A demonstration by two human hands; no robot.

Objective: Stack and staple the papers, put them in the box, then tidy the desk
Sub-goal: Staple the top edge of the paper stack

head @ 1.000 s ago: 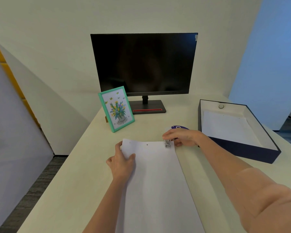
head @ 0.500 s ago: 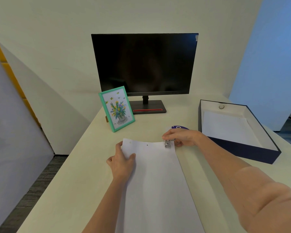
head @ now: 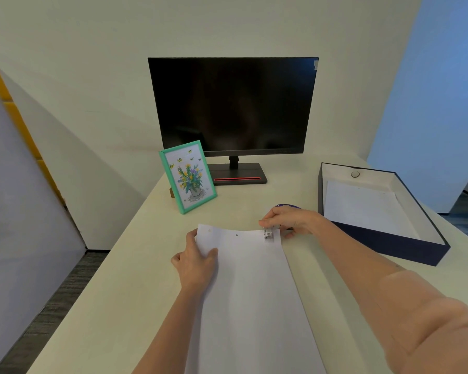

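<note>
One cream desk, seen from above. Dark monitor at the back, screen blank, stand base with a red strip. Navy box open at right, white sheets lying flat inside. White papers stacked at centre, long edge running toward the viewer. Teal picture frame propped left of the monitor base. Left hand flat on the papers' far-left corner, fingers spread, pinning it down. Right hand curled over the small metal stapler, gripping it at the far-right corner. Purple object behind that hand, mostly hidden.
</note>
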